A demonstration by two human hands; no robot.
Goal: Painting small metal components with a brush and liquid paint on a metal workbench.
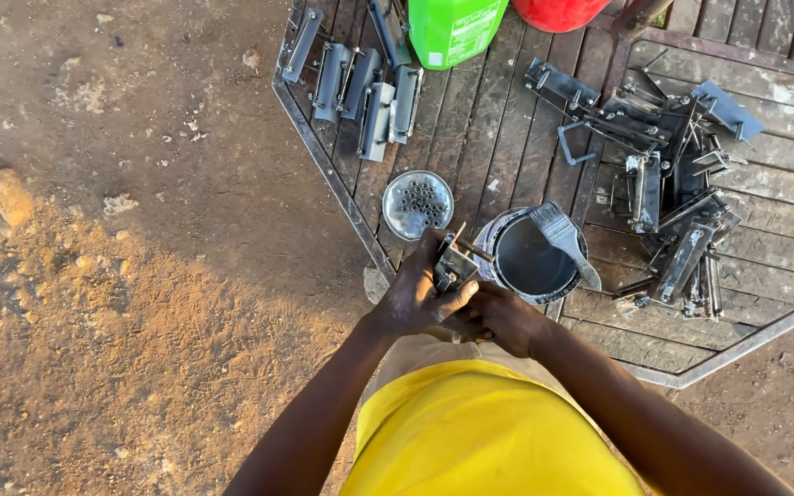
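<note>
Your left hand [418,296] wraps the small metal part [453,266], so you see only its top. Your right hand [500,317] sits half under the left, fingers hidden. At 12 o'clock the green jug [453,28] and red container [558,11] are cut by the edge. Lid [417,204] contents too small to tell. Brush [562,239] hides part of the paint can [530,262].

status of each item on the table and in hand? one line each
left hand: gripping small metal bracket
right hand: closed on the bracket's lower end
paint can: open, dark paint inside
brush: resting across the can rim
round tin lid: face up, holding small screws
grey brackets: laid in a row
dark brackets: piled
green jug: upright
</note>
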